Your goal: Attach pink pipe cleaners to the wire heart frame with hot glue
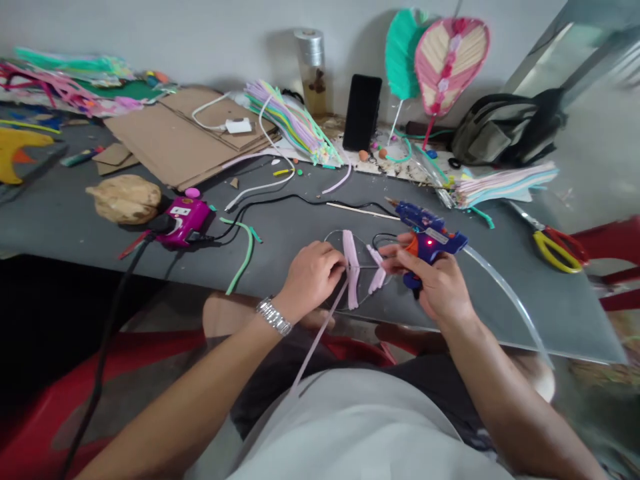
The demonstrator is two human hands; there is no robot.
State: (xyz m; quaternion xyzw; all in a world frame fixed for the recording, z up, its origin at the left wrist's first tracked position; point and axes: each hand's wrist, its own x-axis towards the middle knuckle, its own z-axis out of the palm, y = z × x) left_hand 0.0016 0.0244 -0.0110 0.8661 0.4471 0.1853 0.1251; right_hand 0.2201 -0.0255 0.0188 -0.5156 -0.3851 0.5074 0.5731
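My left hand [315, 270], with a watch on its wrist, pinches a long pale pink pipe cleaner [320, 333] whose tail hangs down over my lap. Just beside its fingertips is a thin wire frame with pink pipe-cleaner strips [353, 270] across it. In my right hand [445, 287] is a blue glue gun [430, 235] with a glowing red light, its nozzle pointing up and left. A long clear glue stick [510, 300] sticks out of its back. My right fingertips reach the smaller pink strips [376, 270] on the frame; whether they grip them I cannot tell.
A purple power adapter [186, 223] with cords sits left, near a brown lumpy object [125, 200]. Scissors [555, 247] lie at the right. Behind are cardboard [155, 143], pipe-cleaner bundles [295, 123], a phone [363, 112], leaf-shaped fans [453, 63] and a bag [505, 127].
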